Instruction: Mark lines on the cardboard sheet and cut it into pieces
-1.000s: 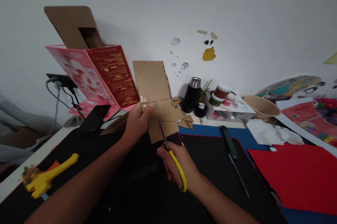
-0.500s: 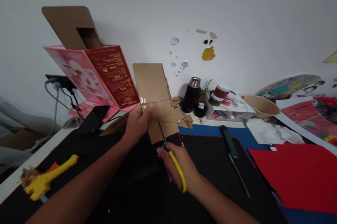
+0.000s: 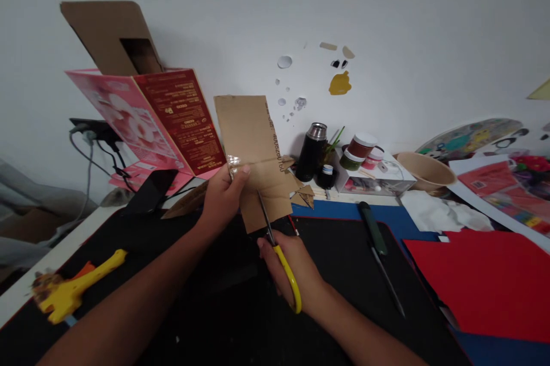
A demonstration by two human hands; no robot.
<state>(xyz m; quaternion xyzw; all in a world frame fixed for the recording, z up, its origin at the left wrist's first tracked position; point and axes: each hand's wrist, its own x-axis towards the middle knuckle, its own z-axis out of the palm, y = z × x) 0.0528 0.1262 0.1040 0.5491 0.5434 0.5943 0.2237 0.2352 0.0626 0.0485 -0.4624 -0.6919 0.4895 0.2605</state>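
Observation:
My left hand point(image 3: 222, 197) is closed on the left edge of a flat brown cardboard piece point(image 3: 247, 131), its thumb on the face beside a strip of shiny clear tape point(image 3: 233, 161). Printed digits run down the cardboard's right side, and a crease crosses its middle. In my right hand point(image 3: 292, 266) is a pair of yellow-handled scissors point(image 3: 289, 277). One blade lies over the front of the cardboard's lower part, pointing up and left; the other blade is hidden. Both hands are above a black mat point(image 3: 335, 274).
A pink and red box point(image 3: 180, 119) stands at the back left, near a black phone point(image 3: 150, 191). Behind the cardboard are a black flask point(image 3: 311, 154) and paint jars point(image 3: 361, 145). A green-handled knife point(image 3: 373, 234) and red sheet point(image 3: 485, 286) lie right; a yellow giraffe figure point(image 3: 73, 294) lies left.
The whole view has shifted slightly. Both hands keep their grips, and the scissors stay at nearly the same spot on the cardboard.

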